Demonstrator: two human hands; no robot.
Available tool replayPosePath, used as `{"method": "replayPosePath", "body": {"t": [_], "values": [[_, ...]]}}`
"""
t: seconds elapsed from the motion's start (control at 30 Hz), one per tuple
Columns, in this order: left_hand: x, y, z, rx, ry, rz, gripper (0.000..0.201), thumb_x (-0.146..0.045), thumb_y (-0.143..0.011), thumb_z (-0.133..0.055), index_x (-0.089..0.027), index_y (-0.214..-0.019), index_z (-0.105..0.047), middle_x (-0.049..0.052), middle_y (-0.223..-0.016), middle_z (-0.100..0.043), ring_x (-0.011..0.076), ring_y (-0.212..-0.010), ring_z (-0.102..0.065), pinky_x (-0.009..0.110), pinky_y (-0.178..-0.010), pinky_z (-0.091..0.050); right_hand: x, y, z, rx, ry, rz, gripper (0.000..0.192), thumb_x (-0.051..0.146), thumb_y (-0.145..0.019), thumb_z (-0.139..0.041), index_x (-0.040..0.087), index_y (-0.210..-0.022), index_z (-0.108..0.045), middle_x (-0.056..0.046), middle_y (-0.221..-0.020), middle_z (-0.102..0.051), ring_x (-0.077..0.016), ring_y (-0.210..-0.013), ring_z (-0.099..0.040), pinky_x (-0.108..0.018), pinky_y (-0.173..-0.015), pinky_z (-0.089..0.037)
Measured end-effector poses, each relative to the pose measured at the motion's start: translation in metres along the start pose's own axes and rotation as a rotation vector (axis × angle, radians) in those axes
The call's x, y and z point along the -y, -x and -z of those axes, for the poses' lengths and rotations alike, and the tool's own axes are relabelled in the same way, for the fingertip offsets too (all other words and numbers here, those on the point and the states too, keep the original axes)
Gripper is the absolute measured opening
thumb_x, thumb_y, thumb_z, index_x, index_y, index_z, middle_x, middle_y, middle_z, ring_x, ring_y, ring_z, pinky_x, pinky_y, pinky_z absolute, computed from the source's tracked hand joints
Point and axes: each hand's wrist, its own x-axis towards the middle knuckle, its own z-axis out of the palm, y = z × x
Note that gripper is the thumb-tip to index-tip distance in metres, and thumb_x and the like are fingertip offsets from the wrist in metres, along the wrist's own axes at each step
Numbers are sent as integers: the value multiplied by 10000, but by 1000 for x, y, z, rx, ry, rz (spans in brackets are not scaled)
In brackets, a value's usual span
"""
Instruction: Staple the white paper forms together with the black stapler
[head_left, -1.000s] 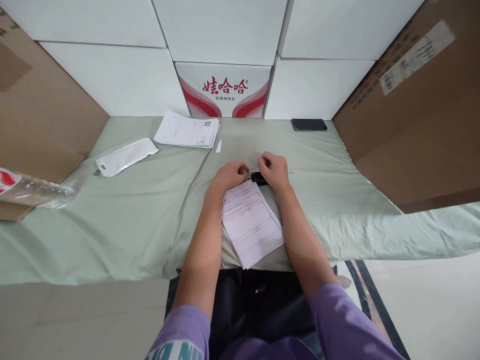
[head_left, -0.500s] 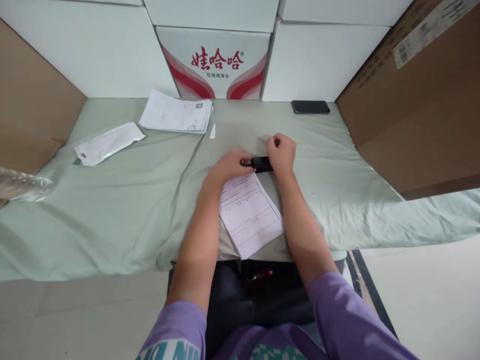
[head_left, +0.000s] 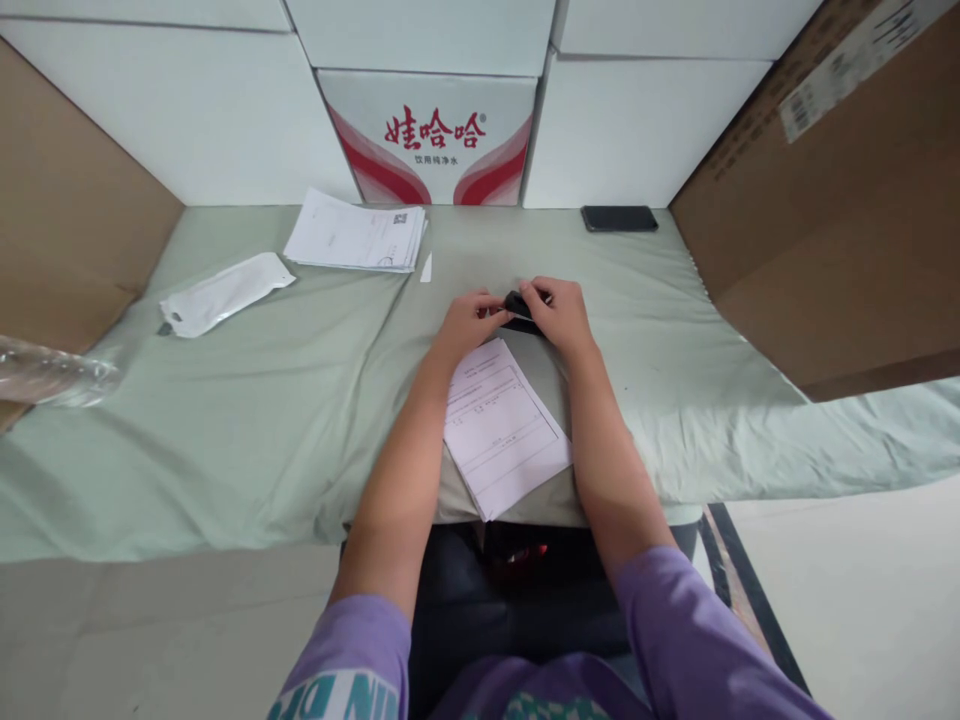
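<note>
— How are the hands placed?
— Both forearms reach forward. The left hand (head_left: 469,318) and right hand (head_left: 556,312) meet, fingers pinched on a small black object (head_left: 517,308).
— Where is it?
— Just beyond the printed sheet (head_left: 501,428) on the desk (head_left: 262,400).

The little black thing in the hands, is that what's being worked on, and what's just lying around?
In hand:
- small black object, gripped by the left hand and right hand
- printed sheet, lying just below the hands

Lying about:
- stack of papers
- white pouch
- phone
- plastic bottle
- red and white carton
</note>
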Motion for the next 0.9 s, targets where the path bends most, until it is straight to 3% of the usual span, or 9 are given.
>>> {"method": "replayPosePath", "body": {"t": [0.2, 0.33, 0.7, 0.9], "values": [[0, 0, 0, -57, 18, -17, 167, -356, -872, -696, -220, -862, -792, -3, -728, -549, 140, -688, -505, 299, -691, -422, 5, 1, 3, 119, -78, 68, 340, 489, -916, -588, 182, -784, -650, -2, -713, -597, -140, -691, -486, -286, -667, -337], [-1, 1, 1, -55, 27, -17, 211, -400, -886, -681, -219, -846, -781, 0, -709, -560, 143, -692, -522, 300, -692, -434, 2, -1, 0, 122, -83, 56, 355, 504, -912, -575, 178, -790, -650, -7, -720, -598, -148, -705, -491, -286, -673, -340], [3, -1, 1, -63, 2, -51, 235, -407, -881, -682, -202, -913, -792, 23, -794, -667, 150, -741, -573, 299, -732, -444, -6, 1, -8, 13, -178, 38, 362, 534, -886, -609, 183, -809, -653, -4, -738, -598, -150, -727, -518, -289, -705, -377], [6, 8, 3, -41, 6, -10, 224, -368, -875, -685, -176, -917, -792, 40, -815, -710, 164, -762, -604, 307, -748, -462, -8, 1, -11, -184, -459, -56, 535, 733, -894, -538, 220, -743, -543, 27, -629, -441, -140, -614, -422, -287, -607, -364]]}}
